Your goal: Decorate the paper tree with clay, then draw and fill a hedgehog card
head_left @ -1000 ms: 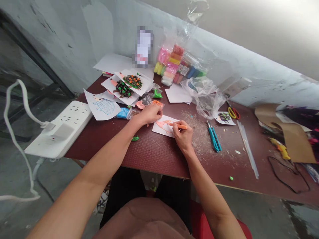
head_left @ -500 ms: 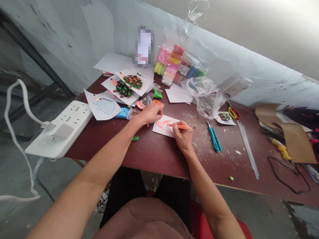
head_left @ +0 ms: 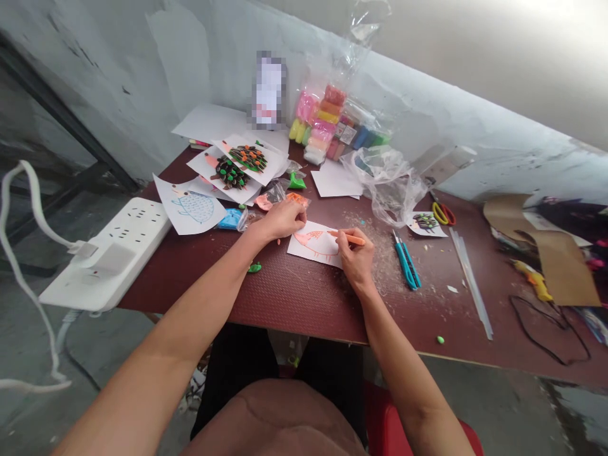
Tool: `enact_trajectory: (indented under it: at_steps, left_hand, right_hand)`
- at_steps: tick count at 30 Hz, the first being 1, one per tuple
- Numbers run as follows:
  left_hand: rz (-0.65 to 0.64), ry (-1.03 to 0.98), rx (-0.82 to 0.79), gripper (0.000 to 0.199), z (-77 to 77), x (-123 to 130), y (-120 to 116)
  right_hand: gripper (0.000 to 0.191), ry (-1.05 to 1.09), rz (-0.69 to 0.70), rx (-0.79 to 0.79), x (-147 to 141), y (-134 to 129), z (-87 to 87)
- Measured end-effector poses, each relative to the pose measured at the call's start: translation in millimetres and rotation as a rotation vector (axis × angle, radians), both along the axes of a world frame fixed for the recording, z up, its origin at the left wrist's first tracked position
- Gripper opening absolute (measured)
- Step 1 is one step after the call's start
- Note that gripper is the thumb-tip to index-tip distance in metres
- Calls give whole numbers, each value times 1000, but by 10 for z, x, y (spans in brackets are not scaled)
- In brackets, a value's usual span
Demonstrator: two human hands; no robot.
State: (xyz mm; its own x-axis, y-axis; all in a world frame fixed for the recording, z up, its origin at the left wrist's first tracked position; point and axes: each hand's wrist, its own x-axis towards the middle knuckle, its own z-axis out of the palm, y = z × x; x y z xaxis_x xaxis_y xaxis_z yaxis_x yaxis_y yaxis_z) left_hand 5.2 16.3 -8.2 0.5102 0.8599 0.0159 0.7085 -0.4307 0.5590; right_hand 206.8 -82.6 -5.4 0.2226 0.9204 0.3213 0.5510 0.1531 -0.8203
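A small white card with an orange line drawing of an animal, its head end filled in pinkish orange, lies on the dark red table. My right hand is closed round an orange pen, whose tip is over the card's upper right part. My left hand rests at the card's upper left corner with its fingers bent together; whether they pinch anything is hidden. Just behind it lie packets of orange clay and pink clay.
Left are a blue animal drawing, decorated hedgehog cards and a white power strip. Behind stand bagged clay blocks and a plastic bag. Right are a teal cutter, scissors, clear sticks and a glue gun.
My right hand and the pen have shifted slightly right and up across the card, uncovering more of the drawn body outline. My left hand stays at the card's corner. The view has shifted a little.
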Motion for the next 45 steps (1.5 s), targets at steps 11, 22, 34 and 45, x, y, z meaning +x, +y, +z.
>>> enact_trajectory:
  at_steps: [11, 22, 34, 45]
  left_hand:
    - [-19, 6, 3, 19, -1, -5, 3]
    - [-8, 8, -1, 20, 17, -1, -10]
    - [-14, -7, 23, 19, -34, -6, 10]
    - [1, -14, -16, 20, -1, 1, -2]
  right_hand:
    - [29, -41, 28, -15, -27, 30, -49]
    - [29, -41, 20, -19, -38, 14, -43]
    - [29, -18, 23, -4, -36, -6, -62]
    - [29, -16, 38, -11, -54, -16, -57]
